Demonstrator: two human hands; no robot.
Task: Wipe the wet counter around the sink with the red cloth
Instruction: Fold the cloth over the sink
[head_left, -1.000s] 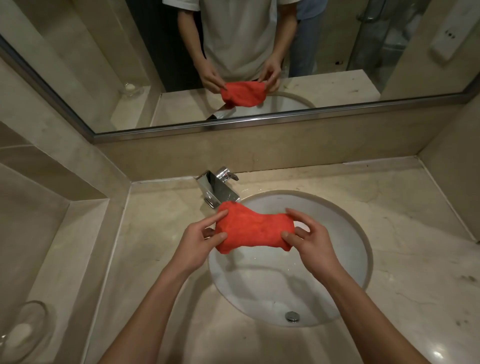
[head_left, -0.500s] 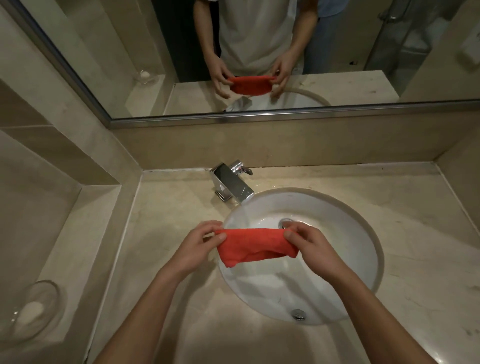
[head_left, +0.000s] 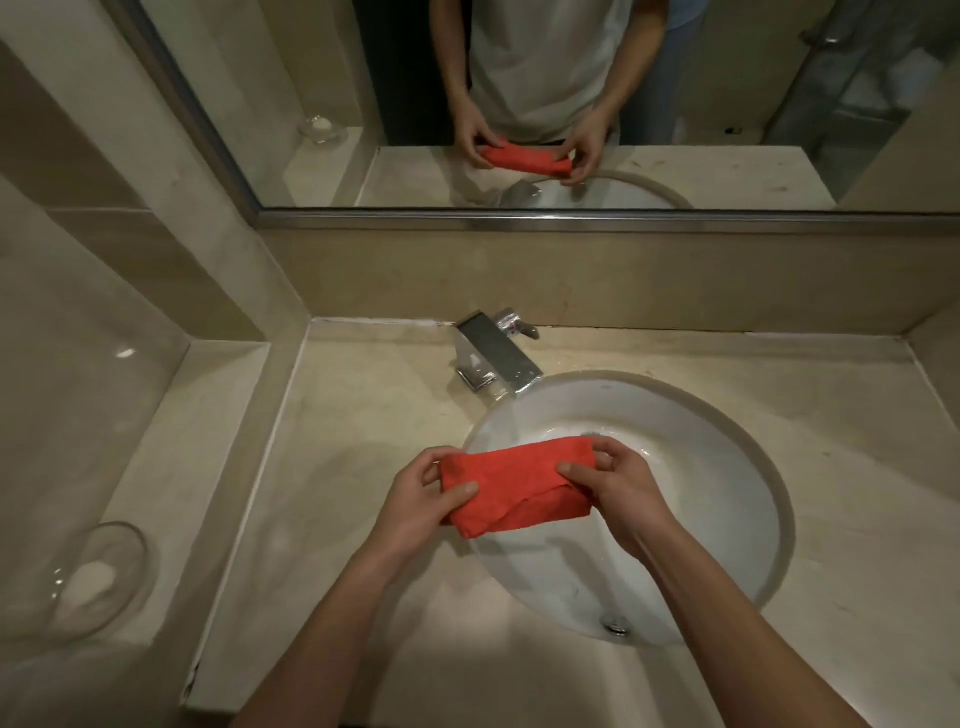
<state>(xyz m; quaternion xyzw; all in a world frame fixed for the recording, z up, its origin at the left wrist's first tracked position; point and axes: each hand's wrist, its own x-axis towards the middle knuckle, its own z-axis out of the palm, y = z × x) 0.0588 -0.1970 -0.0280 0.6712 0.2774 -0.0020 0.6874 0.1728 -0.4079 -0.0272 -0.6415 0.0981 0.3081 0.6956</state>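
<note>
My left hand (head_left: 415, 506) and my right hand (head_left: 618, 491) have folded the red cloth (head_left: 517, 483) from a big floppy sheet into a thicker, neater pad, and brought it down from near the tap (head_left: 496, 358) toward me.

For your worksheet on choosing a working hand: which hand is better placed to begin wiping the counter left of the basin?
Probably the left hand. It grips the red cloth at the end nearest that counter; the right hand holds the other end over the sink.
</note>
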